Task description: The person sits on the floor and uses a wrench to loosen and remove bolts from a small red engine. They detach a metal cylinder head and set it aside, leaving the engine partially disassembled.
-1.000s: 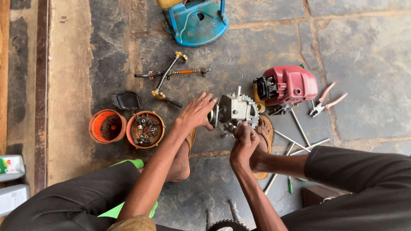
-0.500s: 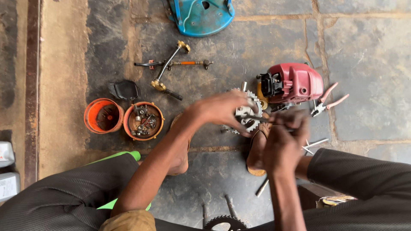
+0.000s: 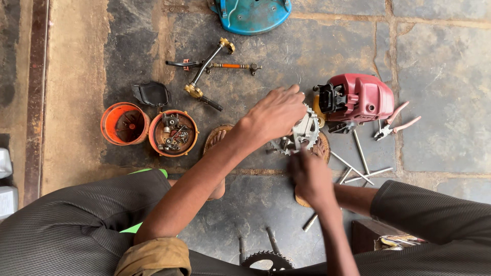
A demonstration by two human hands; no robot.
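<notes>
The work lies on a floor [image 3: 440, 61] of dark, stained stone slabs with pale joints, with a tan concrete strip well to the left of the hands. The left hand [image 3: 273, 113] is closed over the top of a small grey metal engine block [image 3: 303, 134] with toothed fins, held just above the floor. The right hand [image 3: 309, 176] is curled at the block's near side; what it grips is hidden. Just right of the hands sits a red engine housing [image 3: 360, 97], with pink-handled pliers [image 3: 396, 121] and loose metal rods [image 3: 358, 166] beyond it. Left of the left hand stand two orange tubs [image 3: 148, 128], one full of small parts. Farther out lie brass-ended fittings [image 3: 207, 69] and a blue plastic cover [image 3: 253, 14].
</notes>
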